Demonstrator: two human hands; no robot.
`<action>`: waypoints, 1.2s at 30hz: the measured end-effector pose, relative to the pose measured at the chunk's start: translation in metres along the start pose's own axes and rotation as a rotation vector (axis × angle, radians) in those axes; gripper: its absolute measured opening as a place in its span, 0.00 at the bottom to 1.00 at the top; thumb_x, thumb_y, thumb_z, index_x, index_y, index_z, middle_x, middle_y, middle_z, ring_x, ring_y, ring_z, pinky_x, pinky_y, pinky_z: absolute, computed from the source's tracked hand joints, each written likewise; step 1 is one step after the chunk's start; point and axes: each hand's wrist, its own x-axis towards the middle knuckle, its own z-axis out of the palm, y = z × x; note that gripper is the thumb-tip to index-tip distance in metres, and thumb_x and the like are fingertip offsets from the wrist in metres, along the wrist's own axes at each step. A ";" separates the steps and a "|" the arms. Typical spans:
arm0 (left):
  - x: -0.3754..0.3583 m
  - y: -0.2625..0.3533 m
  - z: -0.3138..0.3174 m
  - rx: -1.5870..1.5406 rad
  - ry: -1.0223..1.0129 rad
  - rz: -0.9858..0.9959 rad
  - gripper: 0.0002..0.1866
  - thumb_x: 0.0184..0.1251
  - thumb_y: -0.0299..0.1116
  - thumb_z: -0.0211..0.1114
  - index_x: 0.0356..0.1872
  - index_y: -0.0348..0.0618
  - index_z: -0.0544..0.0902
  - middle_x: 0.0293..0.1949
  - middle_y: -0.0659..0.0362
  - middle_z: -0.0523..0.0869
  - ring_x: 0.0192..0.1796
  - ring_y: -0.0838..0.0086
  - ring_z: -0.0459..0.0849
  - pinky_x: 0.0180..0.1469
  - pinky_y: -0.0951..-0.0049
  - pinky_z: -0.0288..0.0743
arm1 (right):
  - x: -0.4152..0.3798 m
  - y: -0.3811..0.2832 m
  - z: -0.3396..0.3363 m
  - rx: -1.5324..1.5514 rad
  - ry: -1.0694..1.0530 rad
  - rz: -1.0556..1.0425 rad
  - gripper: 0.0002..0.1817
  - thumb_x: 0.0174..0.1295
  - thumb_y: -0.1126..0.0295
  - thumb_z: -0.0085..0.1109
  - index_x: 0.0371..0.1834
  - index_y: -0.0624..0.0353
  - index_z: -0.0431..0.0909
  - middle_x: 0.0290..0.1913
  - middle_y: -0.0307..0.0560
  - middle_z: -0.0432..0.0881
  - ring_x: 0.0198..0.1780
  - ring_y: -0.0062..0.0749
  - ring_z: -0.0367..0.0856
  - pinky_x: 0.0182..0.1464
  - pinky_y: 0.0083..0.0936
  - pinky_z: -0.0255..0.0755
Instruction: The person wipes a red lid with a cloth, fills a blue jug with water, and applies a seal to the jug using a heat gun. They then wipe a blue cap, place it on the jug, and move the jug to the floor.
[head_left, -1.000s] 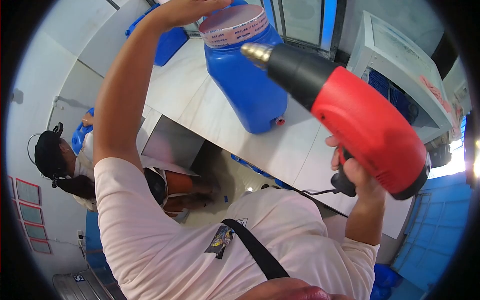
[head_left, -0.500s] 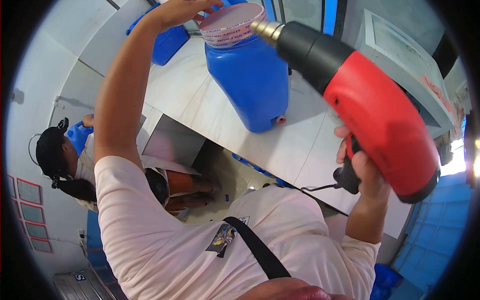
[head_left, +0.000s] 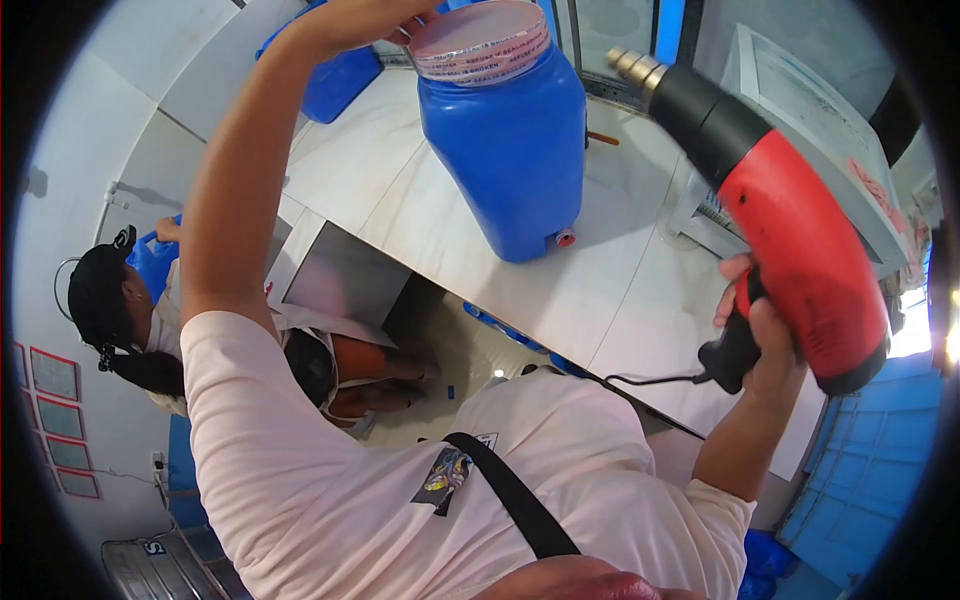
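A blue plastic container (head_left: 510, 150) stands upright on the tiled counter, with a small red-tipped outlet low on its side. Its wide cap (head_left: 480, 38) is wrapped in a clear printed seal band. At the cap's far left edge is my left hand (head_left: 395, 22), fingers bent; the frame's top edge partly cuts it off, and I cannot tell whether it grips the cap. My right hand (head_left: 765, 335) is wrapped round the handle of a red and black heat gun (head_left: 800, 225). The gun's metal nozzle points up and left, to the right of the container and apart from it.
The pale tiled counter (head_left: 375, 185) carries another blue container (head_left: 340, 85) at the back left and a white-framed case (head_left: 800, 130) at the right. The gun's black cord (head_left: 650, 380) hangs over the front edge. A person in a black cap (head_left: 105, 300) is at the left.
The heat gun in my right hand has moved right, away from the cap. The container and cap appear slightly further right. My left hand remains by the cap.
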 end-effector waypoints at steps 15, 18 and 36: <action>-0.016 0.004 0.002 -0.017 0.102 0.052 0.35 0.85 0.57 0.47 0.80 0.41 0.62 0.71 0.44 0.75 0.68 0.58 0.78 0.68 0.60 0.76 | -0.030 -0.001 0.035 -0.147 -0.148 -0.162 0.28 0.69 0.53 0.64 0.59 0.69 0.78 0.45 0.53 0.86 0.33 0.29 0.82 0.35 0.29 0.77; -0.024 0.005 0.002 0.017 0.100 0.086 0.35 0.85 0.57 0.47 0.79 0.41 0.63 0.70 0.44 0.75 0.68 0.59 0.78 0.67 0.60 0.77 | -0.032 -0.013 0.041 -0.133 -0.129 -0.174 0.27 0.69 0.54 0.65 0.59 0.68 0.79 0.46 0.52 0.87 0.32 0.29 0.82 0.35 0.28 0.77; -0.032 0.029 0.003 0.044 0.105 0.208 0.37 0.84 0.60 0.45 0.81 0.44 0.59 0.77 0.42 0.67 0.76 0.55 0.69 0.75 0.56 0.68 | -0.029 -0.034 0.031 -0.181 -0.103 -0.181 0.31 0.70 0.47 0.64 0.58 0.69 0.79 0.47 0.53 0.86 0.31 0.28 0.81 0.33 0.27 0.77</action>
